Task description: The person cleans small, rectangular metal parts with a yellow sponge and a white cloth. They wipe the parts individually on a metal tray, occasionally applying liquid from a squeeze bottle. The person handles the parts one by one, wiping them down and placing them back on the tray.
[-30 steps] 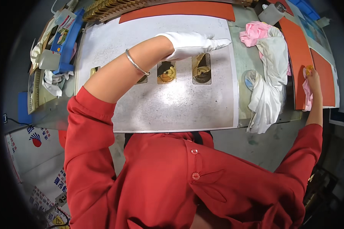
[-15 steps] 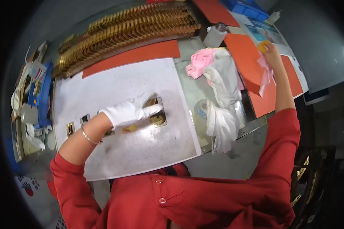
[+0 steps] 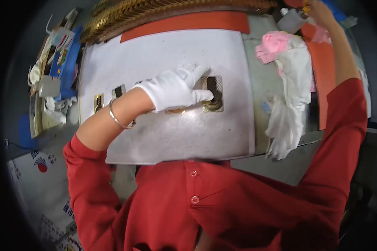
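My left hand (image 3: 176, 88), in a white glove, reaches over the white sheet with fingers and thumb apart. The thumb tip lies at a small rectangular plate (image 3: 217, 85) with a dark middle and a patterned silvery border. Under and beside the arm are more small plates, among them a gold-and-black one (image 3: 98, 101) and a dark one (image 3: 118, 90). At the upper right, my bare right hand (image 3: 321, 16) has yellow on its fingertips, close to the cap of a translucent bottle (image 3: 290, 21). A thin pink cloth (image 3: 321, 35) hangs from its palm.
Stacked gold pieces (image 3: 167, 9) line the far edge behind an orange-red strip (image 3: 188, 24). A pink cloth (image 3: 275, 42) and white gloves (image 3: 291, 83) lie right of the white sheet (image 3: 176, 140). A blue tray (image 3: 71, 62) with small items stands left.
My right hand has moved from above the orange sheet toward the bottle's top. The view has shifted, and my left hand stays by the rectangular plate.
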